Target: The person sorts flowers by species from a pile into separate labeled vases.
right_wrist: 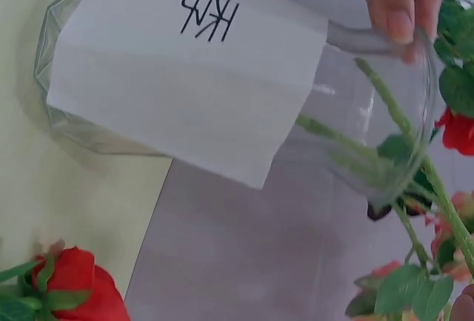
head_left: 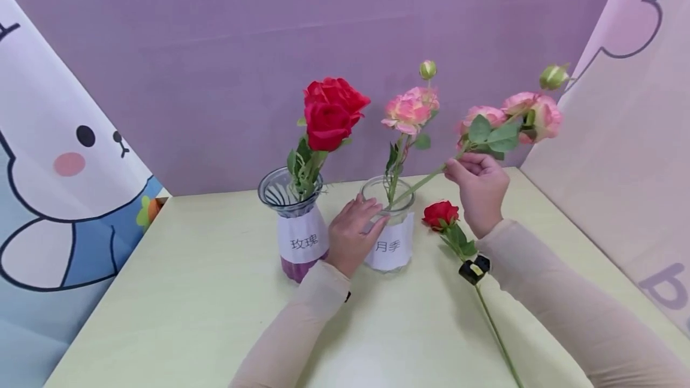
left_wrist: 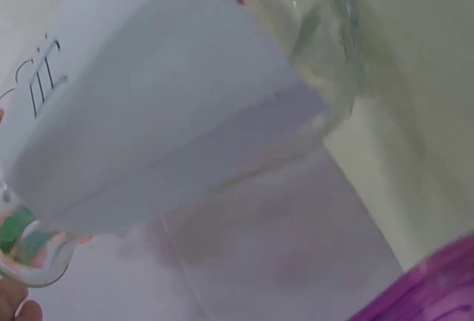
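My right hand [head_left: 481,187] pinches the green stem of a spray of pink roses [head_left: 544,117], its blooms up and to the right. The lower end of that stem [right_wrist: 381,91] is inside the mouth of a clear glass vase [head_left: 400,218] with a white paper label. At the vase's rim, my left hand [head_left: 356,229] grips it from the left, with fingertips over the edge [right_wrist: 391,21]. Another pink rose [head_left: 409,111] with a green bud stands in the same vase.
Close on the left is a purple-based glass vase [head_left: 295,271], also labelled, holding red roses [head_left: 334,114]. A single red rose [head_left: 441,214] lies on the pale table [head_left: 188,292] beside my right forearm, with a black band around its stem. A purple backdrop [head_left: 215,76] rises behind.
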`<state>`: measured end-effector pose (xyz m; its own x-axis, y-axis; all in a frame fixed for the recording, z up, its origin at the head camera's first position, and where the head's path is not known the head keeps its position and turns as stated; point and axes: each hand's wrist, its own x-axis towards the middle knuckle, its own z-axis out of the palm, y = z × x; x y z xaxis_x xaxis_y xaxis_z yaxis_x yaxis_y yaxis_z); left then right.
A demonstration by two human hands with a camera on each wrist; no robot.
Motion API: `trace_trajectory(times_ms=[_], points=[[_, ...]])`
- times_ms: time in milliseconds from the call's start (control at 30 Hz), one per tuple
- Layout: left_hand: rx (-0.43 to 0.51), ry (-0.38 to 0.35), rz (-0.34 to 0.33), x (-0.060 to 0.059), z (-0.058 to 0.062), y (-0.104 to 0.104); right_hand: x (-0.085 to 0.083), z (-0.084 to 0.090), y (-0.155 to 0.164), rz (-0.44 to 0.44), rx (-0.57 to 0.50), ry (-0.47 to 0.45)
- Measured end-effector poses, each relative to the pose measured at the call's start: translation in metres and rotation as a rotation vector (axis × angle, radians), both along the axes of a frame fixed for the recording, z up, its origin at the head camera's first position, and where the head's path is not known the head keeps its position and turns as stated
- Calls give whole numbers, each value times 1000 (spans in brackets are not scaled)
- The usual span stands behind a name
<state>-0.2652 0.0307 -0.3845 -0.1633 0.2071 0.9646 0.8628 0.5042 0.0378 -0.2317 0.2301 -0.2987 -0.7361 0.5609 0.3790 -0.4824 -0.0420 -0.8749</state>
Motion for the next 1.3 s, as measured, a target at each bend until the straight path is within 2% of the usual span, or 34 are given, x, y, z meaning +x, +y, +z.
trace_trajectory(times_ms=[133,267,500,633,800,1000,1200,1300], points=[[-17,-34,28,5,4,2,-2,-3,-6,-10,143,-69],[-64,-61,73,7,7,1,-2,-9,-13,0,229,-114],[-139,-19,123,8,8,-6,-2,-23,-23,34,400,-124],[-180,-52,135,9,12,-9,-2,-29,-25,48,486,-171],[-210,-119,113,12,19,-11,-2,-30,-24,41,528,-172],[-192,-161,90,14,19,-12,-1,-31,-25,70,541,-186],[-200,-180,72,14,17,-9,1,-34,-24,71,550,-262],[-200,-173,77,14,19,-9,1,-35,-25,67,572,-262]])
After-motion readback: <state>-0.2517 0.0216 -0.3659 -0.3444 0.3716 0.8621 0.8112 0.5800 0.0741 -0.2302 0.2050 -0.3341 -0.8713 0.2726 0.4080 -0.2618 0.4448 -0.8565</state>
